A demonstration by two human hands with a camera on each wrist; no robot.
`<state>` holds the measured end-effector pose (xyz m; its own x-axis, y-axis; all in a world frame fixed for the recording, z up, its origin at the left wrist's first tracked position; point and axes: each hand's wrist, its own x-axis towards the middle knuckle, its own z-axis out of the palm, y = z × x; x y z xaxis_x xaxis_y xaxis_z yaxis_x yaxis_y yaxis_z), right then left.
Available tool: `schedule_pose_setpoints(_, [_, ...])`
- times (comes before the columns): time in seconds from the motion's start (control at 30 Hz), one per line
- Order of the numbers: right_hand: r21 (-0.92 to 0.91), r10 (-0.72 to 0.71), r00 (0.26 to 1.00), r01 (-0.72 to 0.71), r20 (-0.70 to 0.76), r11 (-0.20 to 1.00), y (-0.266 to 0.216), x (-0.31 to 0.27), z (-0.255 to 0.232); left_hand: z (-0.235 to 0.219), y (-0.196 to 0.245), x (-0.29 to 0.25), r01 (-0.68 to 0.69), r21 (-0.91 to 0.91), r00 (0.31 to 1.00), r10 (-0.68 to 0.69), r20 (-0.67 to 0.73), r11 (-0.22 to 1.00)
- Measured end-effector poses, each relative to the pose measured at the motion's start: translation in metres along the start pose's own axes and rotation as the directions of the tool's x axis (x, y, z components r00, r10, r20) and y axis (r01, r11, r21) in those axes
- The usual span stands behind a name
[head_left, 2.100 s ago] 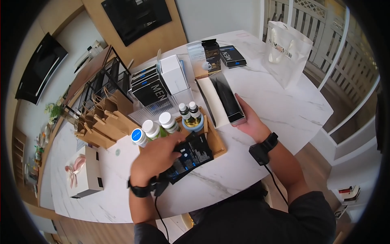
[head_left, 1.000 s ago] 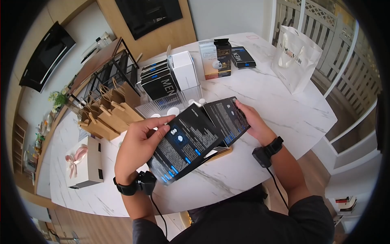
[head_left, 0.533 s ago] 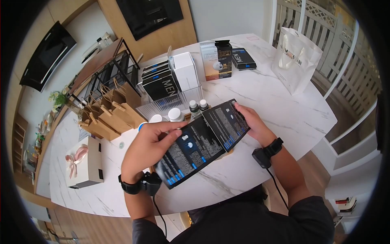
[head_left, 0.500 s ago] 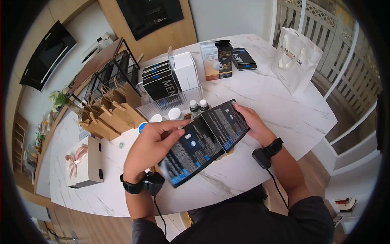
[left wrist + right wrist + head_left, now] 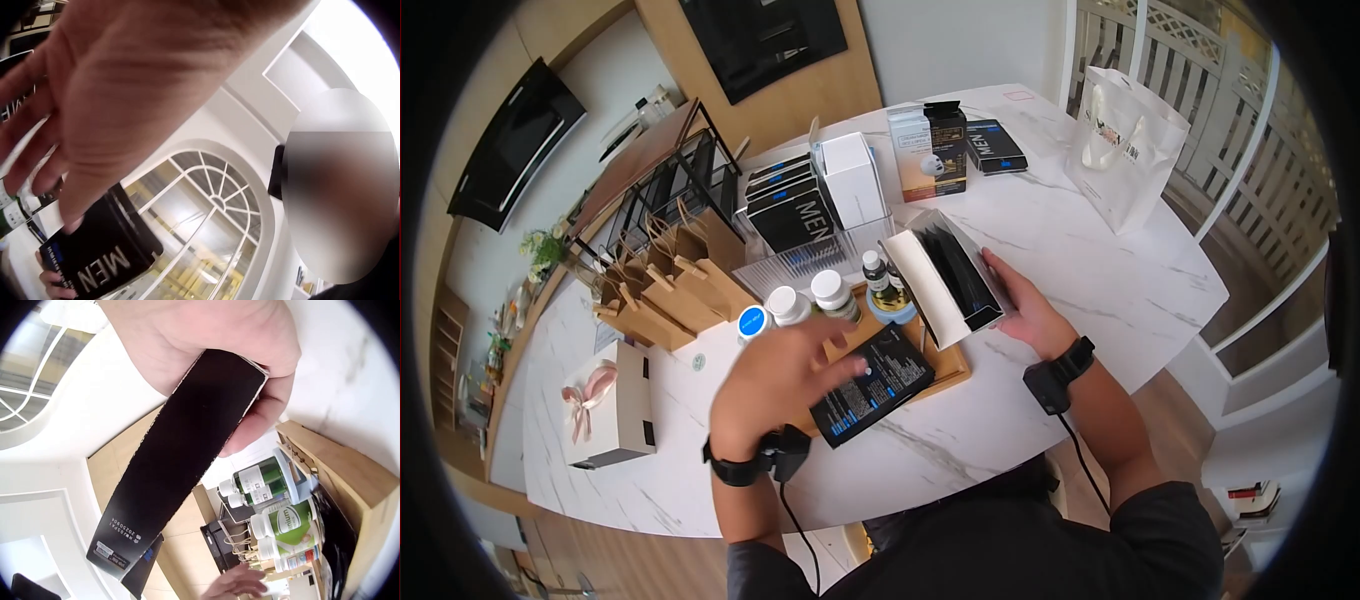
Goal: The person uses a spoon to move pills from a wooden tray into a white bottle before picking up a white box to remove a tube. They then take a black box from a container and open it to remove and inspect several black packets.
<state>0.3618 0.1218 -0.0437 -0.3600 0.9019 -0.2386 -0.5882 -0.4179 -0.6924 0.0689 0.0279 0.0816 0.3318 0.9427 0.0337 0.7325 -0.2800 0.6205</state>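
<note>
My right hand grips an open black box by its side; its white inner flap and black packets inside show in the head view. In the right wrist view the fingers curl round the black box. My left hand, fingers spread and slightly blurred, hovers over a black printed packet, which lies across the wooden tray. The left hand holds nothing. White-capped bottles stand in the tray behind the packet.
A clear rack holds black boxes and a white box. Brown paper bags and a ribboned white box are at the left. Farther back stand a mask box, a flat black box and a white bag.
My left hand has let go of the black packet, which now lies on the tray. The box in my right hand has tilted so that its opening and flap show.
</note>
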Motion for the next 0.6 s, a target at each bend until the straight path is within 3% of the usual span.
schedule_pose_setpoints(0.03, [-0.002,0.001,1.0,-0.001,0.001,1.0,0.0,0.001,0.003,0.01,-0.001,-0.001,0.005,0.243,0.995,-0.029,0.098,0.97])
schedule_pose_setpoints(0.07, [0.047,0.033,0.997,-0.03,-0.071,0.998,-0.001,0.003,0.007,0.021,-0.004,0.003,0.009,0.241,0.995,-0.033,0.095,0.97])
schedule_pose_setpoints(0.13, [0.094,0.077,0.987,-0.064,-0.14,0.994,0.0,0.007,0.005,0.046,-0.013,0.011,-0.031,0.512,0.996,-0.014,0.084,0.858])
schedule_pose_setpoints(0.27, [0.026,0.047,0.998,-0.046,-0.051,0.999,0.003,0.015,-0.012,0.06,-0.01,0.018,0.017,0.571,0.972,-0.147,0.182,0.821])
schedule_pose_setpoints(0.4, [-0.053,0.021,1.0,-0.022,-0.013,0.998,0.001,0.012,-0.012,0.064,-0.015,0.019,0.029,0.645,0.987,-0.122,0.101,0.763])
schedule_pose_setpoints(0.6, [-0.005,0.004,0.998,-0.004,-0.059,1.0,0.001,0.01,-0.005,0.059,-0.02,0.023,0.024,0.574,0.993,-0.084,0.079,0.819])
